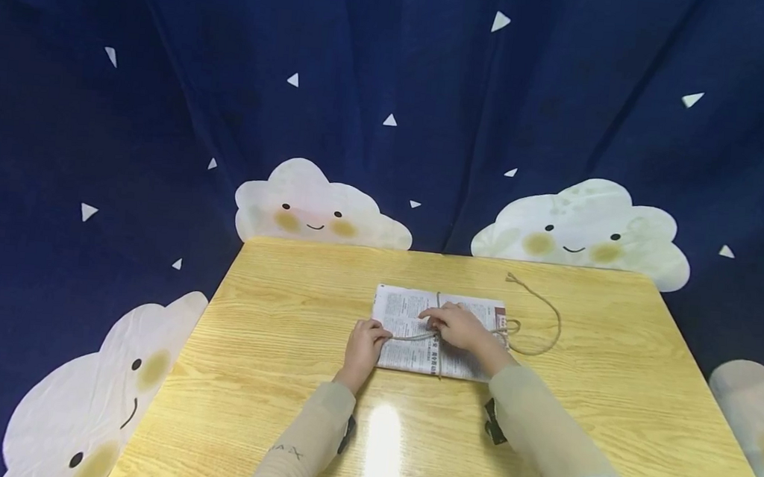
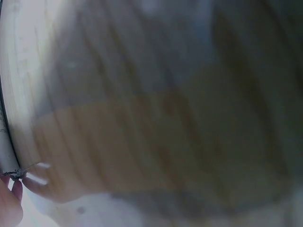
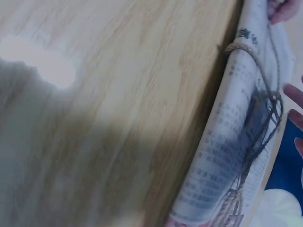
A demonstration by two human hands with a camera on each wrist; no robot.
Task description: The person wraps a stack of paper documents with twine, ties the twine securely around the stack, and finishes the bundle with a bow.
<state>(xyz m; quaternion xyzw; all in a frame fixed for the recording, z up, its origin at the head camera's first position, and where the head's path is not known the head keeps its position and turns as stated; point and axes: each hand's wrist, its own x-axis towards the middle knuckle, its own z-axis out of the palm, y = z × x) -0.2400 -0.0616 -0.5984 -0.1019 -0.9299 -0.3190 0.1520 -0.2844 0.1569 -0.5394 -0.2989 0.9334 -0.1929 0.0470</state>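
Observation:
A folded newspaper bundle (image 1: 410, 308) lies on the wooden table with twine (image 1: 414, 338) wrapped around it and crossing near its middle. At the bundle's left edge, my left hand (image 1: 363, 348) pinches an end of the twine between thumb and fingers. My right hand (image 1: 459, 327) hovers over the bundle's centre, its index finger stretched toward the left. In the right wrist view, the fingers (image 3: 294, 97) of that hand are spread beside the twine loops (image 3: 265, 127), holding nothing. Only fingertips (image 2: 18, 189) of the left hand show in the left wrist view, at the newspaper's edge.
A long loose tail of twine (image 1: 559, 323) curves over the table (image 1: 611, 406) to the right of the bundle, its knotted end toward the back. Behind the table hangs a dark blue curtain (image 1: 370, 43) with white clouds and triangles.

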